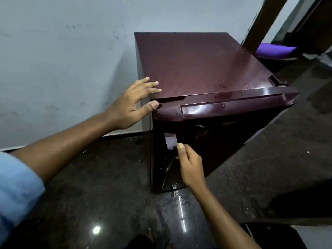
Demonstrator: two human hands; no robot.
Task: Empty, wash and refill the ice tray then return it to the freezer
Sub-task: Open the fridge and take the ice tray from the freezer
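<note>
A low maroon fridge stands on a dark polished floor, its back and left side close to a pale blue wall. Both grips are bare hands, and both are on the fridge.

The left grip is at the top left front corner. Its fingers are straight and spread apart, with the fingertips lying on the flat top and the thumb reaching to the corner of the door. It holds nothing. A rolled blue sleeve covers that arm above the elbow.

The right grip is lower, on the door's front near its left edge. Its back faces the camera and its fingers curl inward round the handle, a pale recess in the dark panel. The thumb stands upright against the recess's lower right corner.

The door's glossy top edge runs just in front of the fridge top, with a dark line between them. I cannot tell whether the door is fully shut or slightly ajar. The ice tray is out of sight; the fridge's inside does not show.

A purple seat sits behind the fridge on the right, partly hidden by a brown wooden post.
</note>
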